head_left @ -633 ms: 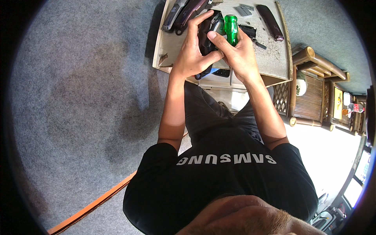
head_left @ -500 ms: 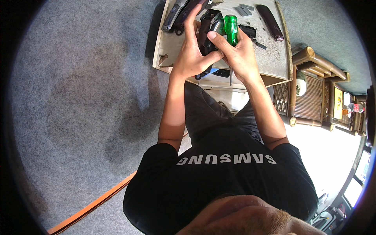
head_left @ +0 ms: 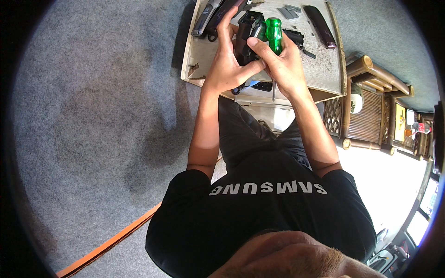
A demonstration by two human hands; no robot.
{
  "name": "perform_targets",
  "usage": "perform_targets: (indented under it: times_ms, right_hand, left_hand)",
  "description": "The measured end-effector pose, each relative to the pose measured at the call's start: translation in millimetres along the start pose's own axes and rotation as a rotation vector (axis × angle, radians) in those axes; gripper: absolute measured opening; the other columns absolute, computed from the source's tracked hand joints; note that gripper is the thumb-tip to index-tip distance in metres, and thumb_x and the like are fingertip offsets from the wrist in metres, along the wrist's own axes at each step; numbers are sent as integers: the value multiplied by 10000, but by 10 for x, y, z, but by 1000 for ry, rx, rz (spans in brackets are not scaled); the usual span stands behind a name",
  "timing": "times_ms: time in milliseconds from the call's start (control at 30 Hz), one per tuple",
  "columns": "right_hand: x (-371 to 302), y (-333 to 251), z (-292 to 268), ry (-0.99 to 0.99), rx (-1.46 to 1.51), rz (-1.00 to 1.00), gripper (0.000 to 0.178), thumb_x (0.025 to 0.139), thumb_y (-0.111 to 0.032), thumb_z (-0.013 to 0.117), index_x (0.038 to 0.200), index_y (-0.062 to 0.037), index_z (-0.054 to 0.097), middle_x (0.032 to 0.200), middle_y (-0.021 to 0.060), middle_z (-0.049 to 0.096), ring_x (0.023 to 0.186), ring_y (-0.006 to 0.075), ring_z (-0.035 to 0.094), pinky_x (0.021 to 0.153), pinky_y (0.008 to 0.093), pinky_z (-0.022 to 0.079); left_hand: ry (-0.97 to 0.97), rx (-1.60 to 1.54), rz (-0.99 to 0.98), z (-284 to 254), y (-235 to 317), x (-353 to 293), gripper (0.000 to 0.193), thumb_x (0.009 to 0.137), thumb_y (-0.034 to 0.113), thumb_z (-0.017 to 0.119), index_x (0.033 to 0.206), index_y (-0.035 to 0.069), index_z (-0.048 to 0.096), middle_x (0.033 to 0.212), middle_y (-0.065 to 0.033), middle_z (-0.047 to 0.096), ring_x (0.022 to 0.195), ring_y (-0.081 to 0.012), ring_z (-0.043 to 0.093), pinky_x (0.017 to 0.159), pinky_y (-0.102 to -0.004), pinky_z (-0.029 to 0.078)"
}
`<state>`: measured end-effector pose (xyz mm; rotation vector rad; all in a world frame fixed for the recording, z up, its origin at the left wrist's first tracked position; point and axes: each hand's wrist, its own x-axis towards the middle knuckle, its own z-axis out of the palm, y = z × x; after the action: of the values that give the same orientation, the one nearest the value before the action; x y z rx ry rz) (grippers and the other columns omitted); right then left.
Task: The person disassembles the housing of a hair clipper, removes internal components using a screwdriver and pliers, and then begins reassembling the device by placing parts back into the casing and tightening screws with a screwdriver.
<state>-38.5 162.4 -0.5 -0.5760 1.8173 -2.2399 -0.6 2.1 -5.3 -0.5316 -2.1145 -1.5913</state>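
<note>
A dark hair clipper (head_left: 251,28), its top end open and without a blade, is held upright over the near part of a pale wooden table (head_left: 330,76). My left hand (head_left: 226,68) closes around its left side, the index finger stretched upward. From the other side my right hand (head_left: 288,69) presses its thumb on the clipper body. A screwdriver (head_left: 274,36) with a clear green handle is tucked in the right hand's fingers, handle up and shaft down below the palm. The fingers behind the clipper are partly hidden.
Two more clippers (head_left: 206,18) lie at the table's far left. Grey metal pieces (head_left: 289,11), a black part (head_left: 295,36) and a long maroon casing (head_left: 320,27) lie to the right, among hair clippings. A bamboo bench (head_left: 366,118) stands right of the table.
The clipper has turned very slightly in my hands, and the right thumb has shifted a touch to the right. Both hands keep their hold.
</note>
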Motion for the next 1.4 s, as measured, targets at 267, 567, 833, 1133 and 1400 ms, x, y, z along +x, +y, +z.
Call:
perform_targets:
  times_ms: [267, 567, 833, 1133, 1400]
  right_hand:
    - [3, 17, 11, 5, 10, 16, 354, 925, -319, 822, 1041, -13, 687, 840, -3, 658, 790, 75, 574, 706, 264, 481]
    - [-3, -20, 19, 73, 283, 78, 228, 1014, -222, 710, 1092, -8, 699, 644, -65, 548, 504, 26, 432, 451, 236, 303]
    - [11, -32, 74, 163, 254, 55, 245, 963, -206, 786, 1073, -13, 681, 699, -48, 586, 532, 24, 455, 466, 228, 325]
    - [20, 1, 45, 86, 187, 48, 318, 898, -235, 865, 1051, -25, 681, 780, -40, 647, 592, 20, 473, 492, 210, 344]
    - [13, 9, 24, 75, 150, 56, 394, 883, -228, 878, 1123, -5, 659, 875, 18, 721, 601, 13, 514, 471, 203, 367]
  left_hand:
    - [35, -73, -9, 17, -56, -62, 942, 802, 70, 856, 1539, 25, 272, 1249, -141, 542, 1169, -207, 598, 1021, -371, 517]
    - [43, -335, -274, -40, 93, -69, 501, 1027, 219, 692, 1411, -34, 494, 1049, -79, 661, 772, -124, 663, 586, -294, 600]
    - [-2, -461, -378, -134, 121, -64, 489, 1118, 426, 438, 1362, 12, 526, 753, -126, 656, 560, -162, 627, 507, -285, 530]
    - [4, -489, -424, -148, 134, -83, 448, 1114, 416, 451, 1338, 35, 526, 740, -106, 643, 567, -150, 625, 487, -282, 520]
    - [3, -404, -385, -122, 106, -86, 452, 1126, 396, 403, 1376, 22, 440, 719, -151, 622, 502, -167, 575, 454, -286, 479]
